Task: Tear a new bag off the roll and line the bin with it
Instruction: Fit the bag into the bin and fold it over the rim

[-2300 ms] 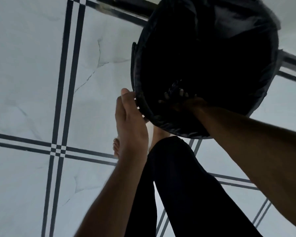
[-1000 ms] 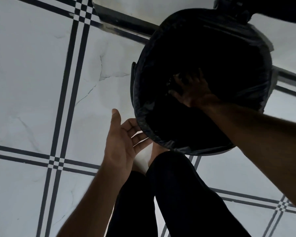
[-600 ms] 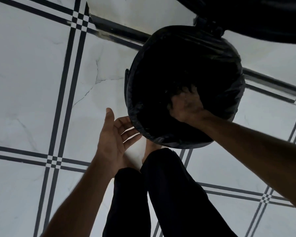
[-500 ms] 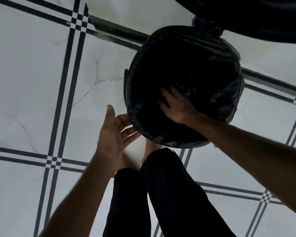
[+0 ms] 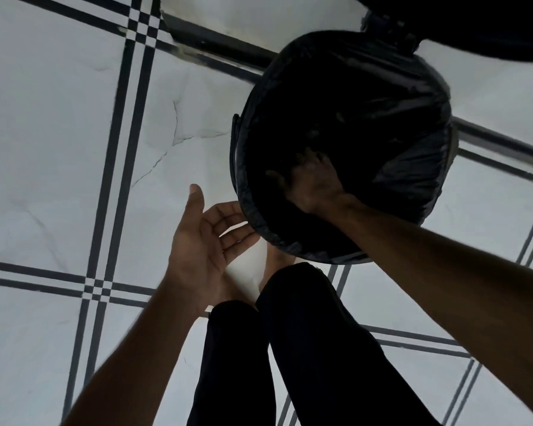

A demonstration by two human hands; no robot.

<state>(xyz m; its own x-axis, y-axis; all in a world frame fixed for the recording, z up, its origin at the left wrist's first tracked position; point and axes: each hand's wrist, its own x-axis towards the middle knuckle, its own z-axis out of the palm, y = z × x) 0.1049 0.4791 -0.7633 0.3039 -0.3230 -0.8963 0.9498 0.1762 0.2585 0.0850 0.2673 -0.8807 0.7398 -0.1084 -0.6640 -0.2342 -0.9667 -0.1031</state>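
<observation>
Inside the bin (image 5: pixel 419 192), which stood on the tiled floor (image 5: pixel 59 149) just ahead of my feet, my right hand (image 5: pixel 313 182) was spread flat, fingers (image 5: pixel 322 158) apart and pointing toward the far wall of the bin. It was open and gripping nothing; the palm faced down against the black bag (image 5: pixel 413 176), though the interior was too dark for me to tell how firmly it pressed. The right forearm came in from the lower right, crossed over the near rim and dipped into the opening, wrist roughly level with the rim.

My left hand (image 5: pixel 203 247) hung outside the bin, just beside its near left edge. It was open too, palm turned up and toward me, thumb raised away from the fingers (image 5: pixel 228 219), which were loosely curled and slightly apart. The fingertips lay close to the bag's folded edge at the rim; I could not tell whether they touched it. The hand held nothing. The left forearm rose from the lower left of the view at a slant.

The bag lined the bin, its plastic draped over the rim all round and wrinkled on the right side, where a grey sheen showed. A dark shape (image 5: pixel 474 23) ran across the top right corner of the view above the bin; what it was I could not tell. My legs (image 5: pixel 320 348), in dark trousers, stood between the forearms, a bare foot (image 5: pixel 274 262) showing just under the bin's near edge.
</observation>
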